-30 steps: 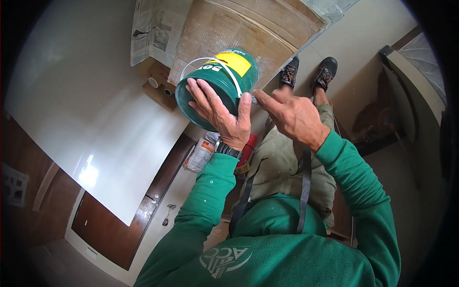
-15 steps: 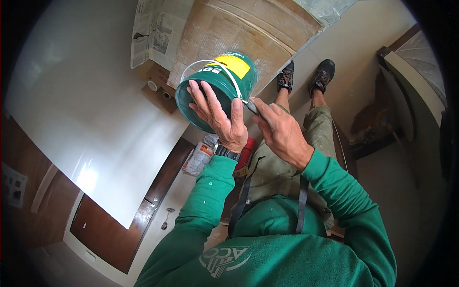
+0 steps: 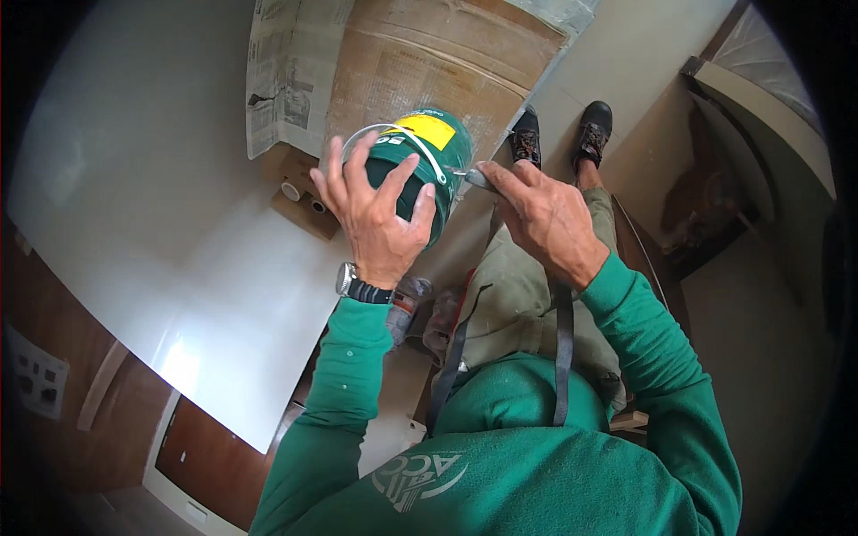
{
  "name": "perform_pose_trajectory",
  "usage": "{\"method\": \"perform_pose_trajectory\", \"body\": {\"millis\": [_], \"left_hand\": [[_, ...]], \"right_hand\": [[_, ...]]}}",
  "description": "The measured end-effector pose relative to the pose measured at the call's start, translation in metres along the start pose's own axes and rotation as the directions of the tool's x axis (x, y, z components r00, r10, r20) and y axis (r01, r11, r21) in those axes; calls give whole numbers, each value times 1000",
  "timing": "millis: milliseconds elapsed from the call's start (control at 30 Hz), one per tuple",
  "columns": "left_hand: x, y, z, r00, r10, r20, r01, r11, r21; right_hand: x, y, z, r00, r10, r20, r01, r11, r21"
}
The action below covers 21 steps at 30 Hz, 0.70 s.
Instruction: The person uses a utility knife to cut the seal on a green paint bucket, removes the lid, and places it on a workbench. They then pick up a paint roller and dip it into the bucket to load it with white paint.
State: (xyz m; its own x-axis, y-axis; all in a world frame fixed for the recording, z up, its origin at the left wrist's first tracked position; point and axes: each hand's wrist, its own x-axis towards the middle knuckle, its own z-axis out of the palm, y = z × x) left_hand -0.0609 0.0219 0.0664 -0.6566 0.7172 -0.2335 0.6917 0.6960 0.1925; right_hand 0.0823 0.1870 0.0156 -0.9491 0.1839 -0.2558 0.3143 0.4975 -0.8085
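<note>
Creased cardboard is overlapped by the smooth, cylindrical plastic bucket; over its mouth the left hand is now splayed wider; beside it a slim tool is gripped by the right hand.

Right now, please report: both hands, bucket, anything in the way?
Left hand: spread over near end of green bucket. Right hand: gripping grey tool, tip near white handle. In the way: left hand, partly hiding bucket.
</note>
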Motion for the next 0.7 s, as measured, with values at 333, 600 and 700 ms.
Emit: {"method": "perform_pose_trajectory", "body": {"millis": [333,600,700], "left_hand": [[43,-10,-5,869,40,493,6,996,-91],[26,-32,-8,906,88,413,-41,992,-121],[23,-32,-7,911,72,407,-25,993,-119]], "right_hand": [[-26,-4,23,992,100,-72,-69,937,344],[-21,-7,37,994,111,5,-105,926,363],[-18,-7,33,995,99,24,-102,941,322]]}}
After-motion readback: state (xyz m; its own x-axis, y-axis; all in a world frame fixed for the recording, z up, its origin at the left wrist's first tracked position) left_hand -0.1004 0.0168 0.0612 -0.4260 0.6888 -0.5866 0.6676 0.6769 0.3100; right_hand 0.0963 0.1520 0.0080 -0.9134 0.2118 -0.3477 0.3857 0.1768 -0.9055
